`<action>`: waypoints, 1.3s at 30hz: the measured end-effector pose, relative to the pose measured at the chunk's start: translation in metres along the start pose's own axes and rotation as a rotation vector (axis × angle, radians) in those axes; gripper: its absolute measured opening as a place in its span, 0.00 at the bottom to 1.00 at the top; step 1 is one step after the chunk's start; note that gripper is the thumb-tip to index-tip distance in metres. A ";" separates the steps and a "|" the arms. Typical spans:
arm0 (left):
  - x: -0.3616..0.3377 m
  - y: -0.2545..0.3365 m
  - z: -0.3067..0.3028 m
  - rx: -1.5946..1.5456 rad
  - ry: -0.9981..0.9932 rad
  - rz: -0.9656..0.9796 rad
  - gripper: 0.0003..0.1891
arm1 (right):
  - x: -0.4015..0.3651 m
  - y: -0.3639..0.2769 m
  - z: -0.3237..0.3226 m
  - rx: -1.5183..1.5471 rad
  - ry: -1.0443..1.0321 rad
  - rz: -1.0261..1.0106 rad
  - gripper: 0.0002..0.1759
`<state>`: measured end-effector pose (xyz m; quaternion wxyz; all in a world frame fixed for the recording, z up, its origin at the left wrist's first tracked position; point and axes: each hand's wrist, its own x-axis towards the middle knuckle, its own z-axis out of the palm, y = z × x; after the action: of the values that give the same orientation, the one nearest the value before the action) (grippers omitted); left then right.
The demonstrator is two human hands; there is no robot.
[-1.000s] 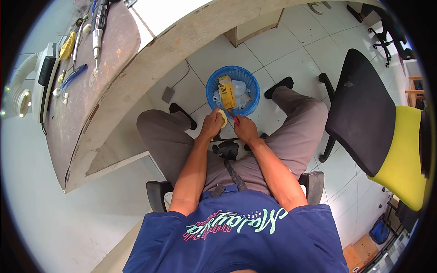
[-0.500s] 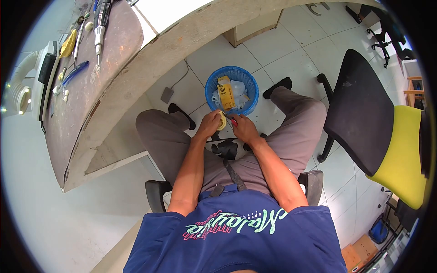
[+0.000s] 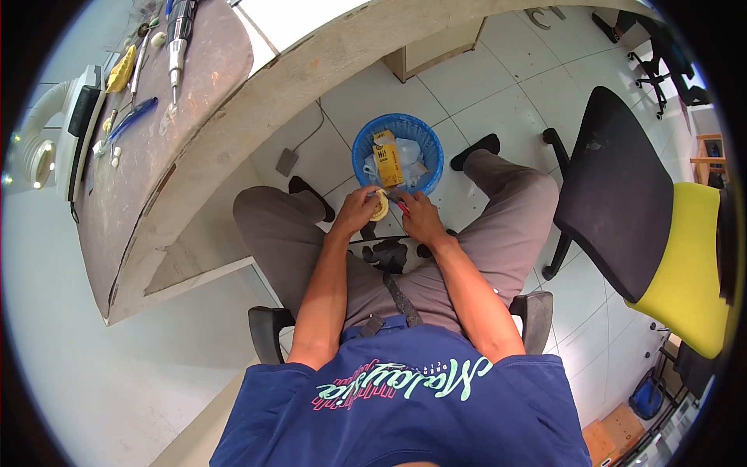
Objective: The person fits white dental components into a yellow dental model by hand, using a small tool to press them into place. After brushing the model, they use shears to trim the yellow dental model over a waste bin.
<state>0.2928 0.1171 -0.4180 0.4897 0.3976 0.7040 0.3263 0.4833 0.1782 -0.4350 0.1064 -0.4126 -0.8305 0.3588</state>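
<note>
Over the near rim of the blue-lined bin [image 3: 359,173], my left hand [image 3: 358,208] grips a pale yellow, rounded plaster model [image 3: 380,208]. My right hand [image 3: 422,219] is closed around a red-handled tool [image 3: 403,208], whose dark metal end meets the model's upper right side. The exact kind of tool is too small to make out. Inside the bin are a yellow box [image 3: 387,159] and crumpled clear plastic [image 3: 410,152].
A curved workbench [image 3: 198,117] at upper left carries a rotary handpiece [image 3: 179,47], a blue tool [image 3: 134,119] and a yellow piece [image 3: 120,70]. Beside it stands a white hose [image 3: 39,128]. A black-and-lime chair [image 3: 622,194] is at right.
The model has turned slightly in my left hand, and the tool's end has shifted up a little along its edge. The whole view has moved slightly.
</note>
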 end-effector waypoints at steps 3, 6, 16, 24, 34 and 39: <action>0.003 -0.009 -0.005 0.026 -0.004 0.055 0.18 | 0.001 -0.003 -0.005 0.019 -0.054 0.001 0.34; 0.005 -0.019 -0.008 0.020 -0.046 0.096 0.19 | 0.000 -0.003 -0.005 0.028 -0.042 -0.018 0.31; 0.004 -0.010 -0.015 -0.156 -0.151 0.024 0.18 | 0.004 -0.010 -0.012 0.039 0.002 0.041 0.13; 0.001 -0.003 -0.015 -0.024 -0.140 0.009 0.22 | 0.001 -0.013 -0.016 -0.005 0.016 -0.022 0.32; -0.001 -0.004 -0.020 0.084 -0.185 -0.015 0.24 | 0.000 -0.015 -0.027 -0.058 0.018 -0.089 0.28; 0.007 -0.017 -0.014 -0.041 -0.178 0.024 0.21 | 0.002 -0.003 -0.020 -0.014 0.046 -0.123 0.18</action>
<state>0.2736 0.1141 -0.4314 0.5543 0.4234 0.6460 0.3102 0.4897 0.1887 -0.4192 0.1442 -0.3695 -0.8542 0.3361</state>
